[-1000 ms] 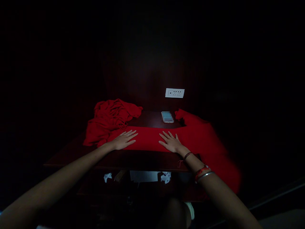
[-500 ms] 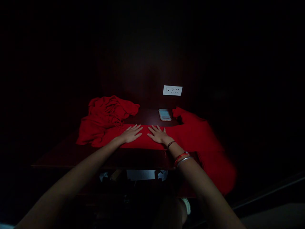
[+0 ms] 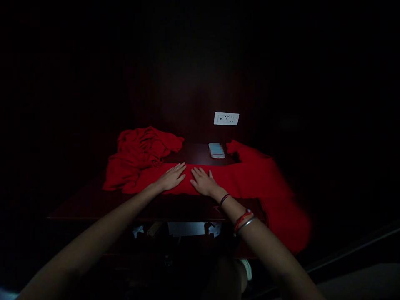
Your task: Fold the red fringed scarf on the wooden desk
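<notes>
A long red cloth [image 3: 246,179] lies across the dark wooden table, its middle stretch flat and narrow. At the left it is bunched into a crumpled heap [image 3: 140,148]; at the right it spreads wider and hangs over the table's edge. My left hand [image 3: 171,178] rests flat on the middle stretch, palm down, with fingers pointing to the right. Close beside it, my right hand [image 3: 203,182] lies palm down on the same cloth, fingers out. A small gap of red cloth shows between the fingertips. Neither hand grips the fabric.
Behind the cloth a phone [image 3: 216,151] with a blurred screen lies on the table [image 3: 103,206]. A white socket plate [image 3: 226,118] is set in the dark wall. Below the tabletop, a shelf holds crumpled white paper [image 3: 214,229] and a pale flat item [image 3: 186,228]. The surroundings are very dark.
My hands have slid closer together along the cloth, the right one moving left most. The view has shifted slightly. The cloth itself lies much as before.
</notes>
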{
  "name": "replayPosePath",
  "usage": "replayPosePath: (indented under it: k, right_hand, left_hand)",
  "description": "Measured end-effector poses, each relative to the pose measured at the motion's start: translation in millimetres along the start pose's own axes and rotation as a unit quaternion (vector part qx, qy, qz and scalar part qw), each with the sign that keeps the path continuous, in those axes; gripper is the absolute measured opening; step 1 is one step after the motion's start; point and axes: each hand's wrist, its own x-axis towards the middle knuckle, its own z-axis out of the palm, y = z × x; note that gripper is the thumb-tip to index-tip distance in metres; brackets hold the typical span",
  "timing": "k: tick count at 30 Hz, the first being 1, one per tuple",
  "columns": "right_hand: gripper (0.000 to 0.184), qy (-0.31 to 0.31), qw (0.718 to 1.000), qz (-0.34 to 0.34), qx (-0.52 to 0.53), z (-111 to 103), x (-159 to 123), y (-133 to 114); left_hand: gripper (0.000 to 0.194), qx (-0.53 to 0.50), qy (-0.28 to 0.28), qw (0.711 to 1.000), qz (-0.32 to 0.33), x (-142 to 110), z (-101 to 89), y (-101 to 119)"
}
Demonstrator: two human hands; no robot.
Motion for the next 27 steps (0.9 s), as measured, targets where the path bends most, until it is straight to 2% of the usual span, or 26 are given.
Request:
replayPosePath:
  k: [3, 8, 10, 13, 16, 18, 22, 27]
  right_hand:
    - [0.057, -0.014, 1.0, 0.005, -0.004, 10, -12, -2]
    - [0.057, -0.028, 0.997, 0.069, -0.011, 4, -36, 35]
    - [0.057, -0.036, 0.996, 0.086, -0.004, -1, -39, 40]
    - [0.059, -0.021, 0.995, 0.092, 0.011, -6, -31, 28]
    - [0.058, 0.021, 0.997, 0.07, 0.011, -6, -15, 11]
    - [0.059, 0.007, 0.997, 0.078, 0.005, -3, -7, 10]
    - [0.061, -0.04, 0.988, 0.149, -0.006, 1, -10, 38]
    - [0.062, -0.036, 0.981, 0.185, -0.041, -5, -26, 68]
  left_hand:
    - [0.055, 0.013, -0.039, 0.999, -0.01, -12, 2.4, -1]
    - [0.056, 0.023, -0.069, 0.997, -0.013, -49, -7.2, -31]
    - [0.057, 0.022, -0.076, 0.997, -0.023, -56, -12.5, -33]
    - [0.059, 0.008, -0.062, 0.998, -0.012, -46, -18.1, -16]
    - [0.057, -0.001, -0.002, 1.0, 0.012, -21, -17.9, 10]
    - [0.056, 0.006, 0.011, 1.0, 0.004, -6, -13.7, 18]
    - [0.058, 0.019, -0.049, 0.997, -0.049, 1, -1.7, 7]
    - [0.06, 0.022, -0.057, 0.996, -0.067, -5, 2.0, -6]
